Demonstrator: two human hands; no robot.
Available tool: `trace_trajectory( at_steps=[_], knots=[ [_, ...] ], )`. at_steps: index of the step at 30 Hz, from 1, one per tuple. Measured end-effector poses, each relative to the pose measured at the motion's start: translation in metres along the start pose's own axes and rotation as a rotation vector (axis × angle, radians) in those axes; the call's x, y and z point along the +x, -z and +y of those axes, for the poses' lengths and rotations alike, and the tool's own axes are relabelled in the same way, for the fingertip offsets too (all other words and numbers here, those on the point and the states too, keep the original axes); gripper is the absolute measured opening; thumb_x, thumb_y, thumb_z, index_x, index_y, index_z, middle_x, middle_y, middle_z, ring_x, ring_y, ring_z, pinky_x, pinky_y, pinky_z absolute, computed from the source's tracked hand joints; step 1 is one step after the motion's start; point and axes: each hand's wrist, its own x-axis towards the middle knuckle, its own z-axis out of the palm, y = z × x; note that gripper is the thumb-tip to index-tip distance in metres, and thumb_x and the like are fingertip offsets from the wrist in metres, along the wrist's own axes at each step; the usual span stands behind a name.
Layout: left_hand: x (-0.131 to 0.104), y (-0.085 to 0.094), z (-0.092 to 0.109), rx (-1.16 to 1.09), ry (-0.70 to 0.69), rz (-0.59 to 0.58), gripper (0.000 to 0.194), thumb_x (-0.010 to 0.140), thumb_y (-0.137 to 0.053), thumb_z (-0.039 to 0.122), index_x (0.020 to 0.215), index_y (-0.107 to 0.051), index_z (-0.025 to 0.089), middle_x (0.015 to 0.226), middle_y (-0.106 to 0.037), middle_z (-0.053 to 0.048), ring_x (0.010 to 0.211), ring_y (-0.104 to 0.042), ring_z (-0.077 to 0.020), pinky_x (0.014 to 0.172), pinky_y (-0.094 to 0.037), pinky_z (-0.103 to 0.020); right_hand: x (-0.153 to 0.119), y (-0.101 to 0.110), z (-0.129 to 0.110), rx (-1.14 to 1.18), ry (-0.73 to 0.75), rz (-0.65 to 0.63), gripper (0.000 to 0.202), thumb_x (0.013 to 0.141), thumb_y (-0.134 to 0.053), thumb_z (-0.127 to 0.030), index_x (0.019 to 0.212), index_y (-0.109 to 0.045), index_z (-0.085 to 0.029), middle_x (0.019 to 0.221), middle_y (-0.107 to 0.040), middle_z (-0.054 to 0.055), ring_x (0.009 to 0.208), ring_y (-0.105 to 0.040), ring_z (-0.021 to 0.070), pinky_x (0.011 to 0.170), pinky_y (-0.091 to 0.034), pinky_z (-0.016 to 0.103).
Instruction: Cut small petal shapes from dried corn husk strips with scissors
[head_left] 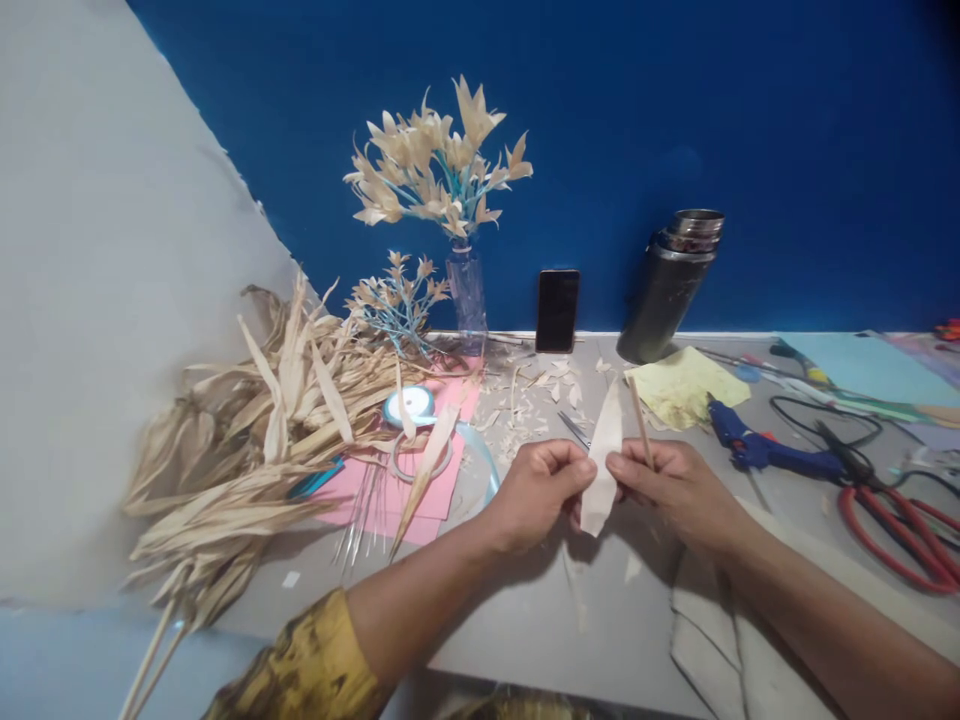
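Observation:
A pale, pointed piece of corn husk (606, 440) stands upright between my two hands. My left hand (536, 492) pinches its left edge, and my right hand (671, 492) pinches the right edge. A thin brown stick-like piece (640, 420) rises from between the fingers of my right hand; its lower end is hidden. Just behind my left hand lie metal blades (574, 428), probably scissors, their handles covered by the hand. Small husk scraps (555, 385) are scattered on the grey table (517, 620) beyond my hands.
At left lies a heap of dried husks (285, 420), beside ribbon (409, 405), pink paper (442, 490) and wires (364, 515). Behind stand husk flowers (442, 160) in a bottle (466, 300), a phone (557, 310) and a leaning flask (667, 290). A glue gun (772, 445) and red-handled cutters (892, 530) lie right.

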Motion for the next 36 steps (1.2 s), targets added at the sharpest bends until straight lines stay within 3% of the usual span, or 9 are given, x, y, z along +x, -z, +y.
trace_trajectory(
  at_steps=[6,9,13,18,23,26,32,36],
  knots=[
    [0.0,-0.003,0.002,-0.068,-0.032,0.071,0.04,0.07,-0.078,0.049,0.067,-0.058,0.015,0.056,-0.057,0.0,0.048,-0.049,-0.0087,0.051,-0.039,-0.022,-0.001,0.002,0.003,0.166,-0.025,-0.113,0.046,0.085,-0.064,-0.06,0.068,-0.058,-0.018,0.056,-0.045,-0.005,0.052,-0.035,0.0104,0.052,-0.026,0.025],
    [-0.001,-0.005,0.002,-0.031,-0.07,0.11,0.039,0.073,-0.075,0.05,0.067,-0.056,0.016,0.054,-0.055,0.002,0.046,-0.049,-0.0091,0.05,-0.039,-0.022,-0.002,-0.002,0.001,0.069,-0.062,-0.126,0.042,0.08,-0.07,-0.057,0.07,-0.063,-0.017,0.06,-0.054,-0.001,0.055,-0.042,0.0122,0.052,-0.03,0.025],
    [0.004,-0.001,0.001,-0.182,-0.019,0.068,0.042,0.071,-0.077,0.052,0.068,-0.053,0.017,0.056,-0.055,0.002,0.047,-0.05,-0.0096,0.05,-0.042,-0.023,-0.005,-0.003,-0.006,-0.098,-0.01,-0.162,0.032,0.08,-0.069,-0.047,0.065,-0.067,-0.018,0.057,-0.057,-0.002,0.054,-0.047,0.013,0.053,-0.035,0.026],
    [0.009,0.008,0.004,-0.26,-0.096,0.135,0.042,0.074,-0.076,0.05,0.068,-0.051,0.017,0.055,-0.052,0.003,0.048,-0.048,-0.0088,0.051,-0.038,-0.022,-0.005,-0.001,-0.007,-0.026,0.028,-0.128,0.035,0.086,-0.062,-0.048,0.067,-0.069,-0.018,0.069,-0.069,0.004,0.06,-0.054,0.0153,0.058,-0.041,0.027],
    [0.003,-0.002,-0.001,-0.105,-0.072,0.088,0.038,0.076,-0.076,0.046,0.067,-0.053,0.016,0.057,-0.053,0.003,0.051,-0.046,-0.0074,0.053,-0.037,-0.021,-0.002,-0.004,0.001,0.023,0.042,-0.032,0.046,0.084,-0.062,-0.061,0.067,-0.061,-0.018,0.056,-0.05,-0.003,0.051,-0.038,0.011,0.049,-0.029,0.025],
    [0.001,-0.006,-0.005,-0.161,-0.064,0.042,0.041,0.072,-0.079,0.046,0.066,-0.052,0.016,0.056,-0.051,0.004,0.05,-0.046,-0.0065,0.053,-0.037,-0.02,-0.002,-0.005,0.0,-0.059,0.083,0.002,0.05,0.08,-0.067,-0.061,0.056,-0.052,-0.019,0.052,-0.039,-0.006,0.051,-0.034,0.0102,0.049,-0.026,0.025],
    [0.003,-0.007,-0.004,-0.359,0.019,-0.113,0.046,0.066,-0.084,0.05,0.073,-0.05,0.018,0.065,-0.062,-0.001,0.056,-0.061,-0.0149,0.057,-0.048,-0.027,-0.004,-0.004,0.0,-0.006,0.064,-0.058,0.056,0.085,-0.059,-0.065,0.055,-0.059,-0.018,0.05,-0.049,-0.003,0.048,-0.035,0.0103,0.049,-0.027,0.025],
    [0.001,-0.007,0.001,-0.39,0.008,-0.11,0.044,0.068,-0.082,0.048,0.074,-0.05,0.018,0.064,-0.062,-0.001,0.056,-0.062,-0.0152,0.056,-0.047,-0.026,-0.002,-0.001,0.009,0.145,0.033,-0.152,0.047,0.085,-0.064,-0.06,0.065,-0.064,-0.017,0.057,-0.057,-0.001,0.049,-0.037,0.01,0.049,-0.027,0.024]
  ],
)
